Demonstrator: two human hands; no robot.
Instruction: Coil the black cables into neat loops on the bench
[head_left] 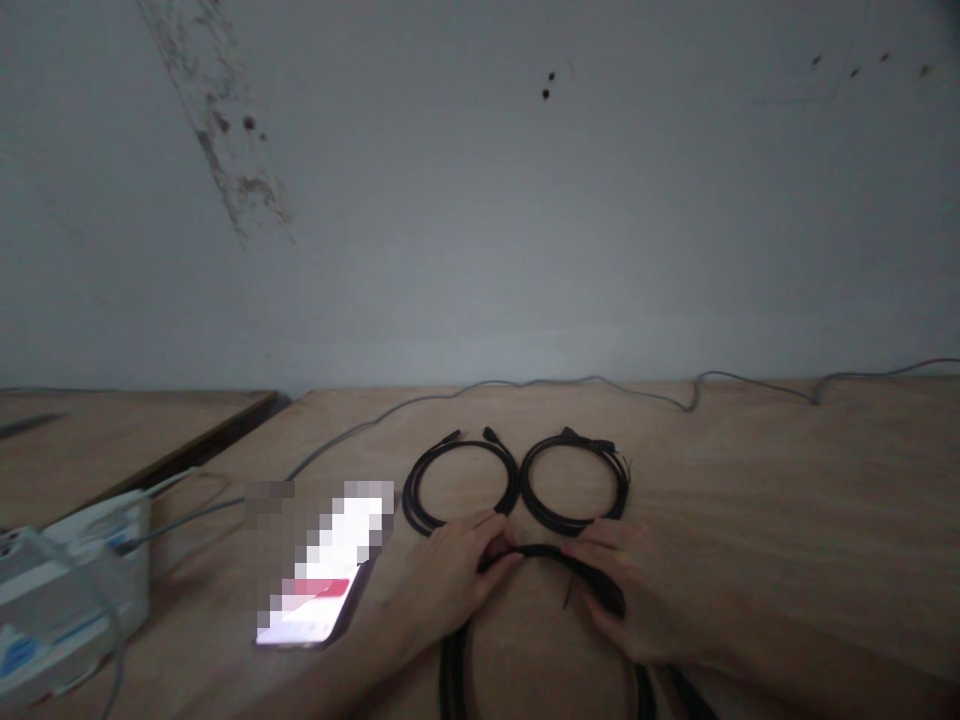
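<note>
Low in the middle of the head view, a larger coil of black cable (454, 668) lies between my hands. My left hand (461, 565) pinches its top part from the left, thumb against fingers. On the right side my right hand (634, 580) is closed around the same bundle. A short thin dark strand (568, 590) sticks down beside the right fingers; I cannot tell what it is. Just beyond my hands, two smaller coiled black cables rest side by side: the left coil (514, 480) and the right coil (529, 500), both with their connector ends pointing away.
A phone with a lit, partly blurred screen (311, 612) lies left of my left forearm. Farther left stands a white power strip (90, 570) with cords. A thin grey cord (420, 400) runs along the back of the wooden table (787, 500), before a grey wall (480, 220).
</note>
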